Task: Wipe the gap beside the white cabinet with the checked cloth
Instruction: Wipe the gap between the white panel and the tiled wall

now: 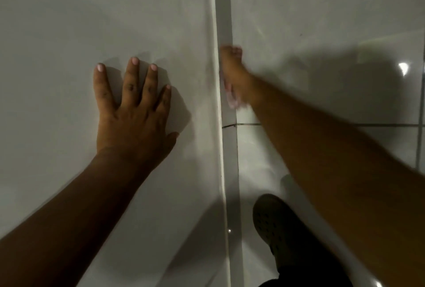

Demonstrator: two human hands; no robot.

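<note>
The white cabinet (103, 22) fills the left half of the view, its flat side facing me. My left hand (133, 107) lies flat on it with the fingers spread, holding nothing. A narrow grey gap (224, 11) runs down between the cabinet's edge and the tiled wall. My right hand (232, 70) is blurred and pressed into that gap, closed on a pale bunched cloth (231, 99) that shows just below the fingers. The cloth's check pattern cannot be made out through the blur.
Glossy white wall tiles (322, 22) with grey grout lines fill the right side, with a bright light reflection on them. My dark perforated shoe (276, 224) stands on the white floor at the bottom, close to the gap.
</note>
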